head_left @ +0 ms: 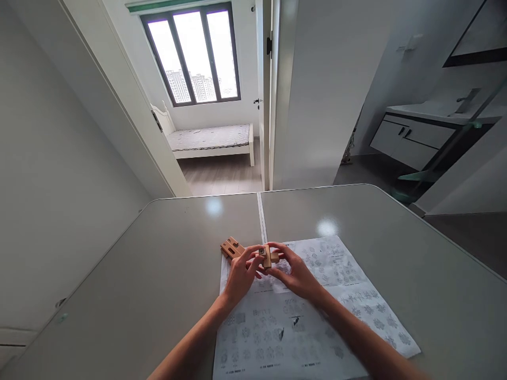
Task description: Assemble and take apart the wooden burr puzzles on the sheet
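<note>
A printed sheet (273, 311) lay on the table (166, 285), and both hands met above its far edge, left of that edge's middle. The left forearm rose from the near left, crossing the sheet's left edge, so that the left hand (240, 274) came over its far left part with the wrist low and the fingers pointing away and inward. The right forearm ran in from the near right, slanting across the sheet's right half, and the right hand (296, 272) turned inward to face the other. Between them, above the sheet's far edge, was a small wooden block (267, 258), with a short piece jutting from it toward the right palm. The left grip pinched the block from its left side, fingers bent, the forefinger reaching its upper part; exactly where the thumb pressed could not be told. The right grip closed on the block from the other side, its forefinger arched along the top and its thumb stretched out below, leaving a gap between them nearer the palm. The remaining wooden pieces (232, 248) rested at the sheet's far left corner, just beyond the left hand, a slot showing in the uppermost.
</note>
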Demonstrator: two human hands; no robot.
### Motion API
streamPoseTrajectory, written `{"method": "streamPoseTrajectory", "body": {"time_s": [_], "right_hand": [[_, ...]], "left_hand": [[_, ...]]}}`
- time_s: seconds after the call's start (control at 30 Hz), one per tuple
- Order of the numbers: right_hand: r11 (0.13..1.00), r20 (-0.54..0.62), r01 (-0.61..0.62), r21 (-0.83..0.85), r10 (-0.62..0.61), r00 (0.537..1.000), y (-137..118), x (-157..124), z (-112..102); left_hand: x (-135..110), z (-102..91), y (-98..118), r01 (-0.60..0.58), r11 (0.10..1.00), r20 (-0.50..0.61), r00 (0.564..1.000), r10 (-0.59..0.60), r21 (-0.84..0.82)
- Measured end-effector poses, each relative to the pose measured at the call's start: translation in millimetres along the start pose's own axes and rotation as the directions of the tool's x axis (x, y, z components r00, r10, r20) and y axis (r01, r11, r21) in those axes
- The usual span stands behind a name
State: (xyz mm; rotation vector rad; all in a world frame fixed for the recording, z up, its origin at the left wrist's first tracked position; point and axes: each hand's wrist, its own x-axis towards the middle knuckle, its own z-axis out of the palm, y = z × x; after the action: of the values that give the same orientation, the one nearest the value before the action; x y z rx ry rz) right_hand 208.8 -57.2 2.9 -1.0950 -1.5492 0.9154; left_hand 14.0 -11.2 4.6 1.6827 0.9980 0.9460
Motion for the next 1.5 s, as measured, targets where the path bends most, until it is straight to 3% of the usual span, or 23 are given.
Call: {"method": "streamPoseTrajectory", "body": {"time_s": [0.1, 0.27, 0.53, 0.73, 0.83, 1.23, 1.5], "right_hand": [[1.000, -0.028, 0.002, -0.007, -0.002, 1.000, 1.4, 0.1, 0.7], [0.973, 0.009, -0.041, 0.228, 0.040, 0.999, 6.2, 1.4, 0.1], [0.918, -0.031, -0.128, 0.374, 0.151, 0.988, 4.1, 3.8, -6.3], [0.988, -0.273, -0.108, 0.110, 0.135, 0.952, 11.9, 6.0, -5.0], [0.991, -0.323, -0.133, 0.007, 0.128, 0.938, 19.8, 6.6, -2.6], [0.979, -0.323, -0.160, -0.129, 0.111, 0.940, 31.5, 7.6, -3.9], [0.957, -0.204, -0.068, -0.282, 0.010, 0.979, 28.8, 3.2, 0.7]], "left_hand": [[0.4, -0.5, 0.4, -0.002, 1.000, 0.018, 1.000, 0.002, 0.022], [-2.0, -0.5, -1.0, -0.074, 0.993, 0.094, 0.993, 0.065, 0.095], [-4.7, 3.4, -2.1, -0.081, 0.988, 0.130, 0.989, 0.064, 0.129], [-0.8, 2.4, -2.4, -0.005, 1.000, 0.080, 0.997, 0.006, -0.011], [1.9, 1.5, -1.3, 0.019, 0.996, 0.045, 0.999, -0.015, -0.084], [5.2, 0.0, 1.5, 0.041, 0.986, 0.015, 0.999, -0.039, -0.164], [5.4, -0.7, -2.1, 0.043, 0.981, 0.021, 0.999, -0.039, -0.189]]}}
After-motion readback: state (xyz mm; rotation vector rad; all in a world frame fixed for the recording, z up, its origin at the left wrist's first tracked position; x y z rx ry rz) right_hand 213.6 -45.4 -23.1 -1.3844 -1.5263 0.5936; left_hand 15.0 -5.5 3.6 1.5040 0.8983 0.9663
